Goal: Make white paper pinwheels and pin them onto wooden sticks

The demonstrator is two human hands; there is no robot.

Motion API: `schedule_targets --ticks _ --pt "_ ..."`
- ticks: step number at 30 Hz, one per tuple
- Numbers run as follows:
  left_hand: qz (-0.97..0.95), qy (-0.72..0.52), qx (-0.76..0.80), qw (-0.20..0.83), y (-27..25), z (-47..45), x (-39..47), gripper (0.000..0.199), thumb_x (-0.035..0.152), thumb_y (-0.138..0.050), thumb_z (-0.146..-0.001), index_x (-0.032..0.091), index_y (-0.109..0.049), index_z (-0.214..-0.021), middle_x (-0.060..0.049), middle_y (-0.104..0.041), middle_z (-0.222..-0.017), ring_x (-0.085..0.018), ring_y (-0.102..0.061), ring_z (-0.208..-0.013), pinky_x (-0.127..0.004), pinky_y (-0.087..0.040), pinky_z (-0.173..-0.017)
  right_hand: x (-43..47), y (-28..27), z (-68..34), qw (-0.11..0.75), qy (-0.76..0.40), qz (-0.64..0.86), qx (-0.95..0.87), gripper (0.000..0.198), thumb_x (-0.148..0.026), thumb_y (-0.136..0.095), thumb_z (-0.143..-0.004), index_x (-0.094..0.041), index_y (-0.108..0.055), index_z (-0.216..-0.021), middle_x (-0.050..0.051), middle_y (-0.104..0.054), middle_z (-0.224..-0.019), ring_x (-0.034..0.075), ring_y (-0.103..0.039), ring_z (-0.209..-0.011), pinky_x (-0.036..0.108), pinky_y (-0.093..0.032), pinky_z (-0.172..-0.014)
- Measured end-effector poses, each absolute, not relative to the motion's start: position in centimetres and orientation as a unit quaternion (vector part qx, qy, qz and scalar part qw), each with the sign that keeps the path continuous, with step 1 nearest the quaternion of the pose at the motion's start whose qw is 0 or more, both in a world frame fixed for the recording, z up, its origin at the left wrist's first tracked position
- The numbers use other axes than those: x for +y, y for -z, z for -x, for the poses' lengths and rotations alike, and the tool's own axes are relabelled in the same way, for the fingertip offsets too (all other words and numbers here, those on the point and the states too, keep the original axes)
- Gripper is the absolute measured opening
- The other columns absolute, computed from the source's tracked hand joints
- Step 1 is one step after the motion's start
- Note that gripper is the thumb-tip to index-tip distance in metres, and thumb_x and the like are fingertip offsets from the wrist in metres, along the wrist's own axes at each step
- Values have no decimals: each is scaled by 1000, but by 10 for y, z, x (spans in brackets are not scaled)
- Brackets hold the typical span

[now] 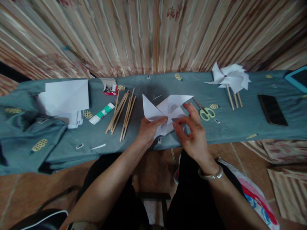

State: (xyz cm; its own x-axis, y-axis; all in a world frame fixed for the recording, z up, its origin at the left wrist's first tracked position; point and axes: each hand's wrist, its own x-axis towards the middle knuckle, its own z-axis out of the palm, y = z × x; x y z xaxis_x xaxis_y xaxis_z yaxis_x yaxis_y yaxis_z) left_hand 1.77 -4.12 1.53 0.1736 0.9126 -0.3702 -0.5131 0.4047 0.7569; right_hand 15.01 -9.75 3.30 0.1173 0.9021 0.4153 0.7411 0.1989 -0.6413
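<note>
A white paper pinwheel [176, 103] with its blades folded toward the middle is held up over the near part of the table. My left hand [150, 128] grips it from the left, with the thumb pressed near its centre and the fingers behind the paper. At the lower right blade, my right hand [193, 134] pinches the paper between thumb and index finger, its other fingers raised. Green-handled scissors [206, 113] lie just beyond the right hand. No stick is visible on this pinwheel.
Left of the hands lie several wooden sticks [120, 111], a glue stick [102, 113], a red box of pins [110, 88] and white paper sheets [68, 95]. Finished pinwheels [231, 76] on sticks, a phone [272, 109] and a blue-edged device [297, 80] are at the right.
</note>
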Motion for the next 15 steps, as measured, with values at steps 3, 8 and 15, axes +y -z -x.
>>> schedule_targets --ticks 3,8,15 --pt "-241 -493 416 725 -14 -18 -41 27 21 -87 -46 16 -75 -69 -1 -74 -70 -15 -65 -62 -30 -52 -69 -96 -34 -149 413 -86 625 -657 9 -21 -58 -89 -23 -62 -81 8 -53 -143 33 -36 -144 64 -34 -113" --pt "-239 -488 414 730 -16 -19 -43 30 23 -88 -46 15 -75 -72 -2 -75 -73 -16 -66 -64 -32 -53 -70 -96 -34 -148 418 -72 633 -647 9 -21 -59 -88 -23 -62 -80 8 -54 -142 34 -36 -144 64 -34 -113" --pt "-243 -491 410 729 -17 -19 -43 28 22 -87 -48 16 -74 -72 -1 -75 -73 -16 -66 -66 -30 -53 -70 -96 -31 -148 411 -62 643 -643 9 -22 -59 -87 -21 -62 -79 10 -52 -145 34 -36 -144 63 -32 -113"
